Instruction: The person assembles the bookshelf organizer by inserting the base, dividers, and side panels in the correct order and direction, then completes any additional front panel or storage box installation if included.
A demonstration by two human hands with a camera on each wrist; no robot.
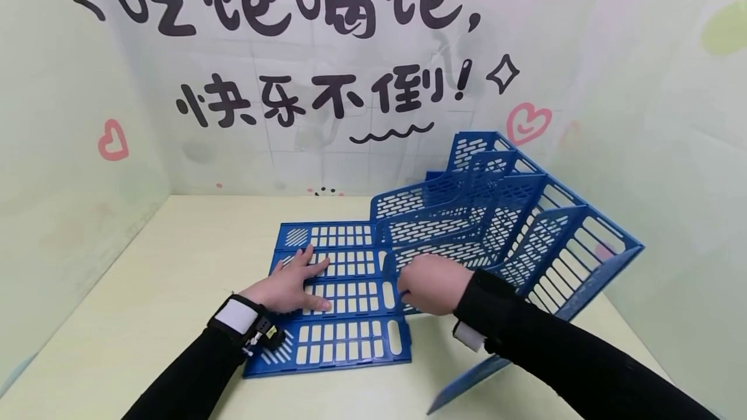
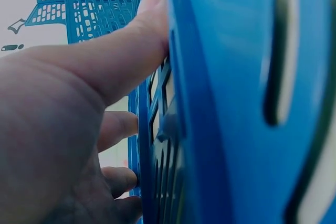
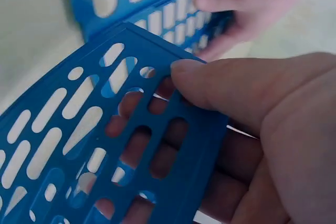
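A blue plastic file rack, partly unfolded, takes up the middle and right of the head view. Its flat slotted panels (image 1: pixel 327 320) lie in rows on the table, joined to raised perforated dividers. My left hand (image 1: pixel 286 285) rests on these panels with its fingers spread. In the left wrist view the thumb and fingertips touch the slotted blue panel (image 2: pixel 231 77). My right hand (image 1: pixel 434 284) grips the near divider by its edge. The right wrist view shows that perforated divider (image 3: pixel 198 135) pinched, thumb on the near face and fingers behind it, seen through the slots.
The pale yellow table (image 1: pixel 157 297) stretches to the left and in front of the rack. Behind stands a white backdrop (image 1: pixel 315 167) with large dark lettering. A long blue panel edge (image 1: pixel 467 384) slants down toward the front, partly behind my right sleeve (image 1: pixel 560 342).
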